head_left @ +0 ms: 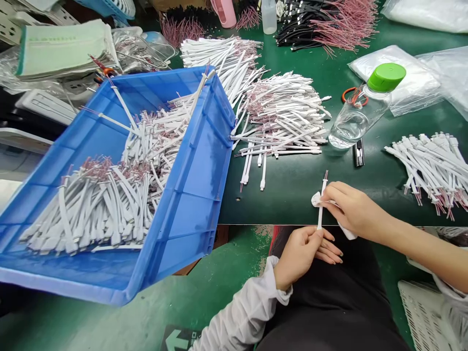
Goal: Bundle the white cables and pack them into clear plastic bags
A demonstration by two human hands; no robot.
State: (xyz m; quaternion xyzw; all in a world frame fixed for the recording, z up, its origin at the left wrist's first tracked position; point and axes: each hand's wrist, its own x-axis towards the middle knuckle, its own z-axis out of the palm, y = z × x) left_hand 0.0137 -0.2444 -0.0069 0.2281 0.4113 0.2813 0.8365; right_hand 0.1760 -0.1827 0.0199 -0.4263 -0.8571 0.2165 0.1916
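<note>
Between my hands, at the table's front edge, stands a short white cable (321, 217) with thin reddish wires at its far end. My left hand (305, 251) pinches its near end between thumb and finger; the other fingers stretch out beneath. A crumpled white cloth or tissue (347, 233) is in my right hand (349, 207), which presses it round the middle of the cable. The near connector is hidden by my left fingers. Beyond my hands lies a heap of similar white cables (288, 112), with a few loose ones along its near side.
A blue crate (197, 195) of white cables stands at the left. Right of the heap are a green-capped bottle (358, 119) of clear liquid, a small black object (359, 153) and another cable pile (433, 165). Black cables (303, 24) and plastic bags (398, 73) lie farther back.
</note>
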